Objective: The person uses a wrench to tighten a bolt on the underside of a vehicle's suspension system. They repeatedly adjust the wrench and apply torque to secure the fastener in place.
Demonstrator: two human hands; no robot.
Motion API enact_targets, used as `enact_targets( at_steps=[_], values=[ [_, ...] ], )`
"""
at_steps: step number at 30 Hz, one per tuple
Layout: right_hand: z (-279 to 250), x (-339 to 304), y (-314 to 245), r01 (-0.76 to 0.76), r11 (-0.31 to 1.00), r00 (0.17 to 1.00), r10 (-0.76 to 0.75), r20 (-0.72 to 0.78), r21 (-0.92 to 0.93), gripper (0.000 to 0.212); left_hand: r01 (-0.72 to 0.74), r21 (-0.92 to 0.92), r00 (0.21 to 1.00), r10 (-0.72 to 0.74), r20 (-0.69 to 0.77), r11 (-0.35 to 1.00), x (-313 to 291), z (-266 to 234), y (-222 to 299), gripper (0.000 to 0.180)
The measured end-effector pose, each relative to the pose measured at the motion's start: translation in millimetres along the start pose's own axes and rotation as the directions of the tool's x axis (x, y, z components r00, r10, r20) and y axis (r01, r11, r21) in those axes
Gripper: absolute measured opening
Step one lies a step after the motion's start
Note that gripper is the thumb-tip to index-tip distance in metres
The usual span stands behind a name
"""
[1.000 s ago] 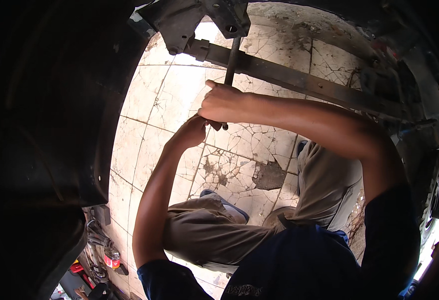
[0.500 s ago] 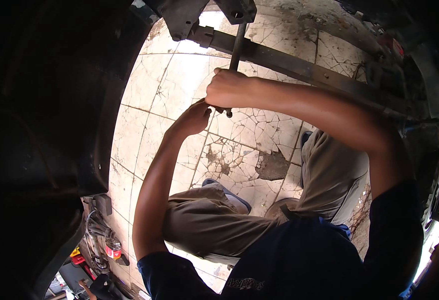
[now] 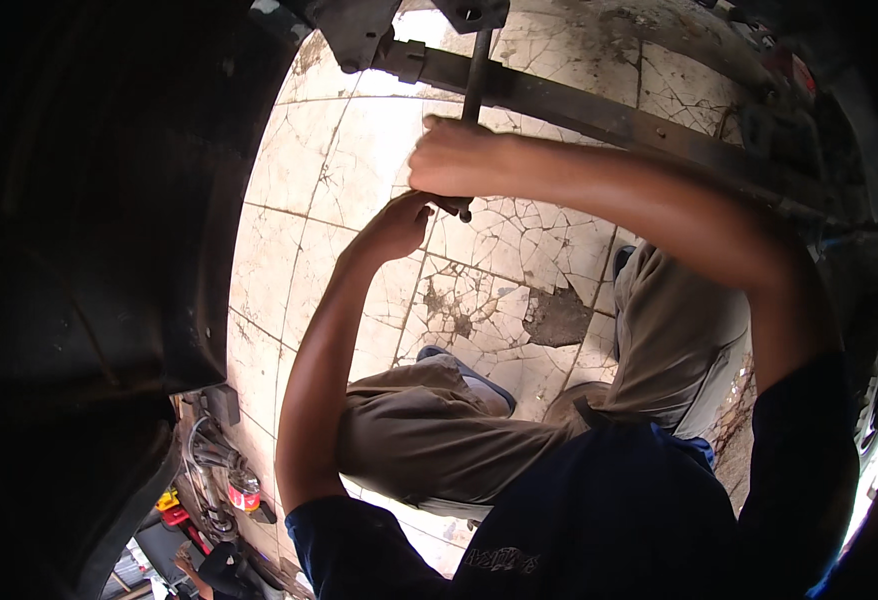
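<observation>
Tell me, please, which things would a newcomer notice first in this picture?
The right hand gripping a dark rod, upper middle, likely comes first, with the left hand just below, to its left. Next is the cracked floor beneath, with a dark patch right of centre. At lower left, a red-labelled bottle stands out.

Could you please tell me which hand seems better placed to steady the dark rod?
Probably the right hand: it appears curled around the dark rod, just below its exposed length. The left hand sits lower in the picture, beneath the right, farther from that length.
</observation>
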State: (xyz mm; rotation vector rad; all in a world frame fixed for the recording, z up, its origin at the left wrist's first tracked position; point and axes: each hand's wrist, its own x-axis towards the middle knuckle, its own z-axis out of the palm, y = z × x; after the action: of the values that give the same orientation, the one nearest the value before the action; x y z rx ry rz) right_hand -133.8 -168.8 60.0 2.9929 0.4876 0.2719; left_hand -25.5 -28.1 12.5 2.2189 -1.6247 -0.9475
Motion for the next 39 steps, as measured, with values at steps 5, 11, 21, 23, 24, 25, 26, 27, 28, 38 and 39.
enact_targets(
  at_steps=[5, 11, 21, 23, 24, 25, 26, 27, 28, 38, 39],
  values=[
    [-8.0, 5.5, -1.9, 0.053, 0.998, 0.998, -0.054, -0.033, -0.024, 0.008, 0.006, 0.004, 1.000, -0.006, -0.003, 1.000, 0.5, 0.5, -8.2, 0.026],
    [-12.8, -1.7, -6.9, 0.025, 1.000, 0.989, -0.026, 0.148, 0.004, 0.007, 0.037, 0.048, 0.999, -0.036, -0.022, 0.998, -6.1, 0.1, 16.9, 0.028],
    [-11.1, 2.3, -4.1, 0.053, 0.999, 0.998, -0.053, 0.020, 0.004, 0.008, 0.000, -0.018, 0.999, 0.000, 0.036, 1.000, 5.2, 3.1, -9.6, 0.029],
    [-3.4, -3.1, -2.2, 0.018, 0.998, 0.998, -0.015, -0.063, 0.052, 0.007, -0.004, -0.041, 0.996, 0.008, 0.084, 0.999, 5.5, 2.2, -3.4, 0.029],
    [2.0, -0.3, -4.3, -0.008, 0.999, 1.000, 0.007, 0.030, 0.045, 0.006, 0.008, -0.038, 0.998, -0.006, 0.065, 0.999, 3.8, 4.5, -6.8, 0.029],
    [2.0, 4.3, -6.9, -0.029, 0.999, 0.992, 0.025, 0.121, 0.028, 0.005, 0.019, -0.036, 0.999, -0.017, 0.036, 0.999, 1.1, 7.3, -11.6, 0.028],
    [1.9, 8.7, -9.1, -0.049, 0.999, 0.976, 0.046, 0.211, 0.009, 0.005, 0.029, -0.034, 1.000, -0.029, 0.008, 0.999, -1.3, 9.1, -16.6, 0.027],
    [-15.6, 8.5, -10.6, 0.017, 1.000, 0.958, -0.018, 0.287, 0.004, 0.005, 0.002, -0.089, 1.000, -0.002, 0.002, 0.996, -4.9, 7.3, -6.4, 0.027],
    [-19.0, 9.7, -10.2, 0.031, 0.999, 0.981, -0.032, 0.190, 0.009, 0.006, 0.034, -0.027, 0.999, -0.033, 0.030, 0.999, -3.7, 4.0, -7.8, 0.027],
    [-12.9, 1.7, -5.2, 0.052, 0.998, 0.997, -0.050, -0.052, 0.045, 0.007, 0.110, -0.025, 0.992, -0.109, 0.062, 0.994, -2.6, -1.1, 0.1, 0.025],
    [-4.5, -4.7, -3.7, 0.013, 0.999, 0.998, -0.010, -0.060, 0.041, 0.007, 0.058, -0.025, 0.997, -0.057, 0.049, 0.998, -0.5, -0.8, 6.4, 0.026]
  ],
)
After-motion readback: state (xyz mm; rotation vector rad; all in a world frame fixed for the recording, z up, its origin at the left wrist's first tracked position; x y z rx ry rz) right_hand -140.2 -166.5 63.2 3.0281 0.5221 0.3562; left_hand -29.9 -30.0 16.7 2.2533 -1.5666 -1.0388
